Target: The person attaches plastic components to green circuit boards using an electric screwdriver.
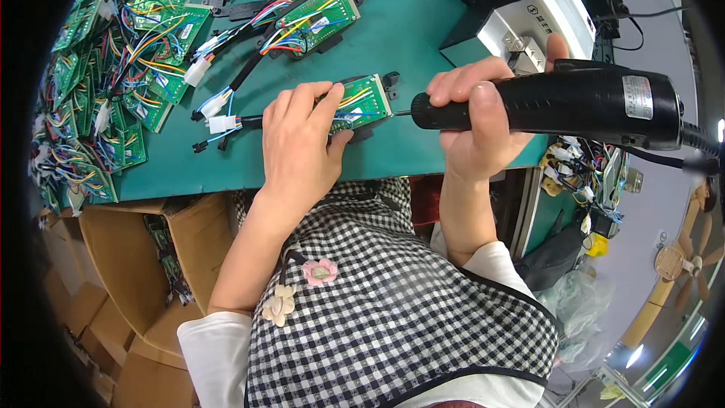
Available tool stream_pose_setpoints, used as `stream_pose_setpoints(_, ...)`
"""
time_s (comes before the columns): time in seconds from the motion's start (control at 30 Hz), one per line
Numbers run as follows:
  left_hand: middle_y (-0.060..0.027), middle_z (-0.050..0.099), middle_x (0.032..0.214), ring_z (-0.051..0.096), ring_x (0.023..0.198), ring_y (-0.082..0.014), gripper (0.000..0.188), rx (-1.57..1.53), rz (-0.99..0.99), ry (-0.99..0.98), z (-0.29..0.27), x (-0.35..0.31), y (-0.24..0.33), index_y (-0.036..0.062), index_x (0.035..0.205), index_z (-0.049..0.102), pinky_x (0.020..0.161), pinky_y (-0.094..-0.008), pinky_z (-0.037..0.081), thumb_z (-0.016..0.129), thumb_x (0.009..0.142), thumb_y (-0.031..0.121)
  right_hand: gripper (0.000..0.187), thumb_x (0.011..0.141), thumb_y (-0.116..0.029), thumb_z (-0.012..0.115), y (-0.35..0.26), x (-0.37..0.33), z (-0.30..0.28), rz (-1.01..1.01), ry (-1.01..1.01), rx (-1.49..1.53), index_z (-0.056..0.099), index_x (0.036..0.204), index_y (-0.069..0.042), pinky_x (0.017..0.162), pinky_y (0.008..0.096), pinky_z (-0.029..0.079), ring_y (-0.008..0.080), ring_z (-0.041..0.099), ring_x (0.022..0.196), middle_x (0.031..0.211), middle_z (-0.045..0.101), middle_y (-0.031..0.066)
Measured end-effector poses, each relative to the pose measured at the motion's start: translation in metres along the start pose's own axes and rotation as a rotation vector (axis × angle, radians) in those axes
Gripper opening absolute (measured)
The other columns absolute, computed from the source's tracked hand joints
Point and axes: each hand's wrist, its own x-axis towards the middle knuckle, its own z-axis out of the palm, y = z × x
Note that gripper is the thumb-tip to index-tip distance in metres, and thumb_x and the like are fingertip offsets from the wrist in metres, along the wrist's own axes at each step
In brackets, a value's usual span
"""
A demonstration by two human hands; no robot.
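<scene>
Electric screwdriver (574, 102): a black, barrel-shaped tool is held level above the near edge of the green table (408, 38). Its long axis runs left to right across the view, with the thin bit at the left end and the cable leaving at the right.
Bit tip: it is pointed left and is met by the right edge of the circuit board (361, 103); whether a screw sits there cannot be told.
Right hand (476, 117): it is wrapped firmly around the front part of the electric screwdriver, fingers curled over the top, thumb underneath.
Left hand (298, 143): it is laid flat on the circuit board, fingers spread and pressing down on its left half; nothing is enclosed in it.
Circuit board: a green rectangular board with coloured wires is seated on a black bracket, near the front edge of the table. Its long axis lies roughly left to right, slightly raised toward the right.
Wire harness (219, 122): a bundle with white connectors trails left from the board.
Second board (317, 19): a similar wired board lies farther back, well apart from the hands.
Board pile (98, 98): many green boards are heaped at the table's left side.
Grey box (529, 19): a metal unit stands behind the right hand.
Cardboard box (143, 257): it is open below the table edge, at the left.
</scene>
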Motion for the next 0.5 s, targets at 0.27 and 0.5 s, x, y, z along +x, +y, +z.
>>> stream_pose_setpoints(0.27,-0.0073,0.055,0.106,0.051,0.095,-0.0256,0.054,-0.017,-0.009,-0.016,-0.002,-0.001,0.005,0.0032,0.111,0.058,0.082,-0.0365,0.037,0.074,0.059,0.003,0.071,0.071,0.007,0.056,0.013,0.002,0.002,0.163,-0.054,0.039,0.017,0.130,0.004,0.052,0.0243,0.047,0.0133,0.054,0.054,0.066,0.057,0.0097)
stream_pose_setpoints(0.5,-0.0071,0.055,0.106,0.051,0.094,-0.0254,0.054,0.027,0.022,0.019,0.004,-0.003,0.003,0.0043,0.113,0.057,0.082,-0.0363,0.037,0.072,0.061,0.003,0.060,0.068,0.007,0.060,0.014,-0.002,-0.001,0.205,-0.226,-0.002,0.036,0.122,0.000,0.057,0.0243,0.047,0.0145,0.057,0.061,0.071,0.057,0.0067)
